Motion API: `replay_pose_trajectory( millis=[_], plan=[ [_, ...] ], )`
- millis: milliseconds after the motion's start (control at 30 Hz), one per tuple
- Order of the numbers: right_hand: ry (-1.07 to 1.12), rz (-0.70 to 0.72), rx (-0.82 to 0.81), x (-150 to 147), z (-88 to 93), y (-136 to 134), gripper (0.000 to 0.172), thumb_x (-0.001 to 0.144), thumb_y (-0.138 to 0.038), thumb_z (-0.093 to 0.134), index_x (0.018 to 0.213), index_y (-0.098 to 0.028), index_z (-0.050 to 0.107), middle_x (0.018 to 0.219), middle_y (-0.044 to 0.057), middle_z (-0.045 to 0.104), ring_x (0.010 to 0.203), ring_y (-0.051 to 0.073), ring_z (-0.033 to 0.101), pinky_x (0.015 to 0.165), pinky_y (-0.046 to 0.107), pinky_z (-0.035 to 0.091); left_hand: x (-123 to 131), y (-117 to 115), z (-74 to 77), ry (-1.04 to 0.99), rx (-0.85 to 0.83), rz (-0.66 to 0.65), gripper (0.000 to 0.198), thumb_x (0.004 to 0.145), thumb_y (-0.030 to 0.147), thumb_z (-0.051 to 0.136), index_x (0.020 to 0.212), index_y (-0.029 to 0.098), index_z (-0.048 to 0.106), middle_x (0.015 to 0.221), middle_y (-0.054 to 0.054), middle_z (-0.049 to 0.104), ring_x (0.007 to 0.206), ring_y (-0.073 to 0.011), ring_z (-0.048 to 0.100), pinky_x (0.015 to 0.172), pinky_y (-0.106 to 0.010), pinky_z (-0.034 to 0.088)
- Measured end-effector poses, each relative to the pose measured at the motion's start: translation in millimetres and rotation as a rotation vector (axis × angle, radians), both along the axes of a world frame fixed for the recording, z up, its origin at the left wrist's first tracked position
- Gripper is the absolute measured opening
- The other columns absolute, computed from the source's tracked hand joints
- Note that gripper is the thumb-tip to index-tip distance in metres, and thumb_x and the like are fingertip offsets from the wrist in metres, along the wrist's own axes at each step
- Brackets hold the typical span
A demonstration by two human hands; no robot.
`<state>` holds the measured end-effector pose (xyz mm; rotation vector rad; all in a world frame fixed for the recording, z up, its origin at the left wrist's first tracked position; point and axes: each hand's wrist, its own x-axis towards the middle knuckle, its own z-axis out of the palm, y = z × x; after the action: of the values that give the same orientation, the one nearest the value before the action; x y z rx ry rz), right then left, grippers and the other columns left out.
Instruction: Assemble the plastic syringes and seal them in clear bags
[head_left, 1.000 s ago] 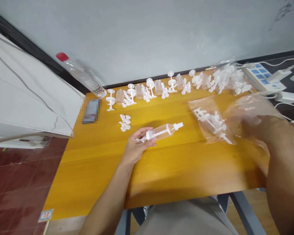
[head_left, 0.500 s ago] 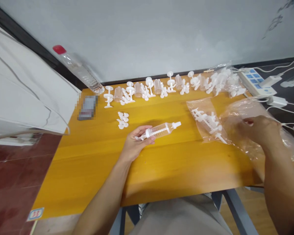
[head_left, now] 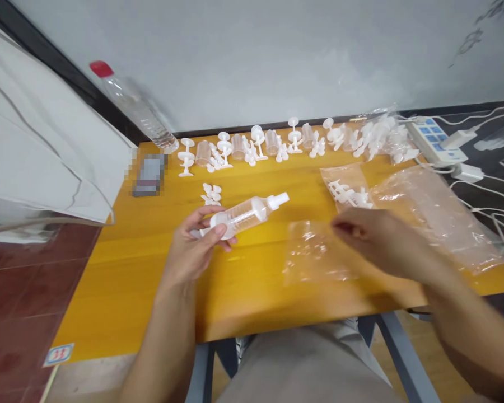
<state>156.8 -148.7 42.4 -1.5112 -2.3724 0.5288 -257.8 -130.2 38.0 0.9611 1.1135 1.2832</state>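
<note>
My left hand [head_left: 189, 246] is closed round the back end of a clear plastic syringe [head_left: 241, 217] with printed scale marks and a white tip pointing to the right. A small clear plastic bag [head_left: 313, 254] hangs from the fingers of my right hand [head_left: 380, 240], low over the table and to the right of the syringe. Motion smears the right hand somewhat. Behind it lies a clear bag holding white plastic parts [head_left: 348, 194], partly covered by the hand. Just beyond the left hand sit small white plastic pieces [head_left: 212, 193].
Along the back edge of the yellow table [head_left: 130, 291] stand white plungers [head_left: 186, 157], clear barrels [head_left: 238, 146] and small white parts. A large clear bag [head_left: 437, 212] and a power strip [head_left: 437, 140] lie right. A red-capped bottle [head_left: 138, 115] and a blurred-out phone [head_left: 150, 174] are left.
My right hand has come left from the large bag and now has a small clear bag in it. The left hand has moved left and nearer to me with the syringe.
</note>
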Motion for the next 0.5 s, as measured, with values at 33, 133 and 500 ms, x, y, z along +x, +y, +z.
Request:
replay_pose_trajectory(
  millis=[33, 133, 500],
  plan=[
    [-0.009, 0.109, -0.045, -53.3, -3.7, 23.2, 0.023, 0.102, -0.027, 0.052, 0.099, -0.020, 0.074, 0.093, 0.006, 0.073, 0.077, 0.016, 0.064, 0.074, 0.031, 0.046, -5.4, -5.3, 0.9, 0.004, 0.005, 0.013, 0.049, 0.062, 0.041, 0.095, 0.098, 0.019, 0.071, 0.073, 0.000, 0.076, 0.051, -0.0151, 0.070, 0.042, -0.020, 0.056],
    [-0.095, 0.273, -0.011, -147.4, -16.2, 55.0, 0.024, 0.101, -0.018, 0.051, 0.091, -0.015, 0.072, 0.093, 0.010, 0.073, 0.083, 0.020, 0.067, 0.081, 0.035, 0.052, -20.6, -23.0, -3.3, 0.038, -0.034, 0.089, 0.049, 0.060, 0.040, 0.096, 0.096, 0.019, 0.071, 0.075, 0.000, 0.076, 0.053, -0.0136, 0.070, 0.046, -0.019, 0.057],
    [-0.013, 0.065, 0.375, -182.1, -71.8, -40.7, 0.038, 0.100, -0.037, 0.061, 0.130, -0.015, 0.068, 0.147, 0.019, 0.059, 0.140, 0.039, 0.052, 0.114, 0.061, 0.045, -55.6, -70.4, -24.4, 0.307, -0.274, 0.002, 0.048, 0.064, 0.039, 0.094, 0.101, 0.019, 0.070, 0.084, -0.003, 0.074, 0.059, -0.0121, 0.065, 0.054, -0.023, 0.058]
  ],
)
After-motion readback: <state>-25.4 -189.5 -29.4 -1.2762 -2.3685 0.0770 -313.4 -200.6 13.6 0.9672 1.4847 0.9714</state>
